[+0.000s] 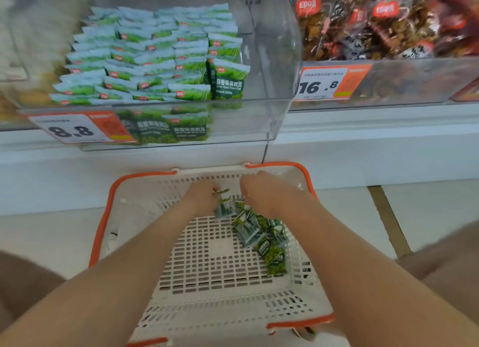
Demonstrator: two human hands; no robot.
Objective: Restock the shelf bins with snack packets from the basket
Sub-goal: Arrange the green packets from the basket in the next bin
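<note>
Left hand (201,195), right hand (261,191), forearms (134,256) bare.

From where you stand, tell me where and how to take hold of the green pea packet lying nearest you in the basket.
Pinch the nearest packet by its left edge, fingers coming down from above and to the left. It lies flat on the basket floor with its right side close against the wall, so that edge looks the freest.
</note>
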